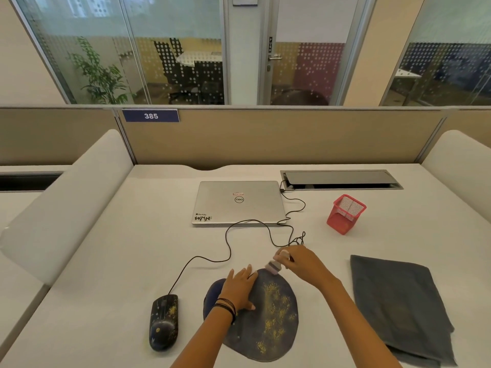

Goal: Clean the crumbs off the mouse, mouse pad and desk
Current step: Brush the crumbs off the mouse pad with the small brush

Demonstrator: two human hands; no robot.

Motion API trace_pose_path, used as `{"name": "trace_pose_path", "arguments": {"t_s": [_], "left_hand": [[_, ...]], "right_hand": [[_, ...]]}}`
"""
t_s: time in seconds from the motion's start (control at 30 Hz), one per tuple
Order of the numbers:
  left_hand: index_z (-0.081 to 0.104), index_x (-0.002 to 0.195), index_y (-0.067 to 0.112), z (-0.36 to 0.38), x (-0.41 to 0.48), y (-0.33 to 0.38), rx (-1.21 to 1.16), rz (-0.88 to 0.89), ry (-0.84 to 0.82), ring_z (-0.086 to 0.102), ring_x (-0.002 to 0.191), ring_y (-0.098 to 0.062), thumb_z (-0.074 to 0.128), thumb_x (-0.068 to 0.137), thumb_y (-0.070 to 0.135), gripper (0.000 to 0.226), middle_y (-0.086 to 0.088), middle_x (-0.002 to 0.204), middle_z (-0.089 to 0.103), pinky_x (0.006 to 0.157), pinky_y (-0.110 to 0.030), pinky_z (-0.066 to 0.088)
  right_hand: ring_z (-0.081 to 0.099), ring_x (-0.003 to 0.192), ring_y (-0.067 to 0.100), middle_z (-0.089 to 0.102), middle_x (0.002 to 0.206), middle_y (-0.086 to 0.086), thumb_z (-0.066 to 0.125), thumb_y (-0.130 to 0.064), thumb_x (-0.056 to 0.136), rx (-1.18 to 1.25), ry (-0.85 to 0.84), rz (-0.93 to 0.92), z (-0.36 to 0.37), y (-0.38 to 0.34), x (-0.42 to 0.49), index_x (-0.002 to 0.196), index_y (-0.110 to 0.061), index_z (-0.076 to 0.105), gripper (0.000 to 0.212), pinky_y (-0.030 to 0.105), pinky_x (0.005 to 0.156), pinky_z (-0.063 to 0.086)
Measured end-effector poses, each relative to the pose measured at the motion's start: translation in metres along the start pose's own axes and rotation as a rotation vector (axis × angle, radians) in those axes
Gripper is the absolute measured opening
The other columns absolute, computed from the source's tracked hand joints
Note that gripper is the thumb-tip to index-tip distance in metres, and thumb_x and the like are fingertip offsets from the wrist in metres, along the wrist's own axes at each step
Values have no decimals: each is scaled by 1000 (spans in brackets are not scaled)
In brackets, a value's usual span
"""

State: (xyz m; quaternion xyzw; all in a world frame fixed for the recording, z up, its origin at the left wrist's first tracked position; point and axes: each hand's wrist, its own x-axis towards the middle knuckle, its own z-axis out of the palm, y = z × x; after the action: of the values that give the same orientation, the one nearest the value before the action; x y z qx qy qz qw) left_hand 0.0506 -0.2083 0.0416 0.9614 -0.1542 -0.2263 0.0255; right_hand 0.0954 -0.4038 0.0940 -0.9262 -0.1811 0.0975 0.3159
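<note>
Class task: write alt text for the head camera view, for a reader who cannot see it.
A left hand presses flat on a dark mouse pad strewn with yellow crumbs, while the right hand holds a small brush at its far edge. A crumb-flecked mouse lies left of the pad, a grey cloth to its right, a closed laptop beyond.

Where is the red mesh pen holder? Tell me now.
In the head view, the red mesh pen holder sits on the right side, just right of the closed laptop and beyond the grey cloth.
</note>
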Motion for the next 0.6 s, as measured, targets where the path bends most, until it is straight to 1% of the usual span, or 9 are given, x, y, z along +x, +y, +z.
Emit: {"name": "trace_pose_path", "arguments": {"t_s": [0.07, 0.1, 0.2, 0.27, 0.33, 0.43, 0.5, 0.53, 0.6], "left_hand": [[12, 151, 17, 0, 0, 0, -11, -3, 1, 13, 147, -27, 63, 86, 39, 85, -7, 160, 4, 121, -46, 7], [13, 151, 18, -1, 0, 0, -17, -3, 2, 13, 147, -26, 63, 86, 38, 84, -6, 161, 4, 121, -46, 7], [13, 151, 18, -1, 0, 0, -20, -6, 3, 12, 147, -26, 63, 86, 38, 84, -6, 161, 3, 121, -47, 7], [12, 151, 18, 0, -1, 0, -27, -8, 1, 12, 147, -26, 63, 87, 38, 84, -6, 161, 3, 121, -47, 7], [11, 151, 18, -1, -1, 0, -30, -7, 0, 11, 147, -27, 63, 87, 38, 84, -6, 161, 2, 121, -48, 7], [11, 151, 19, -1, -1, -1, -36, -8, -1, 11, 147, -27, 62, 87, 38, 84, -6, 161, 3, 120, -48, 6], [11, 151, 18, -1, -1, 0, -25, -9, -2, 11, 147, -27, 62, 87, 37, 84, -6, 160, 3, 120, -47, 7], [11, 151, 17, -2, -1, 1, -13, -9, -4, 12, 147, -27, 63, 87, 37, 84, -7, 160, 3, 120, -47, 7], [11, 151, 16, -2, -1, 2, -6, -13, -8, 11, 147, -28, 63, 87, 37, 85, -8, 160, 2, 120, -46, 8]], "right_hand": [[57, 74, 10, 65, 81, -3, 46, -38, 95, -82, -52, -4, 2, 0, 4, 87, -14, 66, 32, 31, 74, 47], [56, 71, 11, 63, 76, -1, 45, -38, 96, -119, -83, 0, 2, 2, 6, 81, -11, 63, 36, 32, 71, 46], [47, 60, 6, 50, 61, -9, 44, -40, 96, -161, -136, 16, -2, 5, 10, 65, -17, 51, 39, 24, 61, 36], [49, 59, 4, 51, 61, -14, 45, -42, 95, -114, -86, 12, -5, 3, 12, 68, -20, 55, 36, 19, 60, 35], [53, 65, 3, 57, 68, -15, 47, -43, 94, -46, -50, -7, -6, -1, 12, 76, -23, 61, 30, 18, 63, 38], [58, 73, 9, 66, 80, -2, 47, -41, 95, -44, -98, -10, -3, -1, 9, 86, -15, 66, 33, 25, 69, 44], [57, 71, 14, 67, 80, 7, 46, -39, 96, -78, -122, 7, -3, 3, 8, 82, -8, 64, 39, 33, 70, 46], [55, 68, 13, 66, 79, 9, 45, -39, 96, -97, -130, 24, -4, 5, 7, 80, -5, 63, 42, 34, 69, 45], [51, 64, 8, 63, 76, 6, 43, -39, 97, -151, -153, 63, -6, 10, 7, 77, -6, 64, 44, 26, 64, 42]]}}
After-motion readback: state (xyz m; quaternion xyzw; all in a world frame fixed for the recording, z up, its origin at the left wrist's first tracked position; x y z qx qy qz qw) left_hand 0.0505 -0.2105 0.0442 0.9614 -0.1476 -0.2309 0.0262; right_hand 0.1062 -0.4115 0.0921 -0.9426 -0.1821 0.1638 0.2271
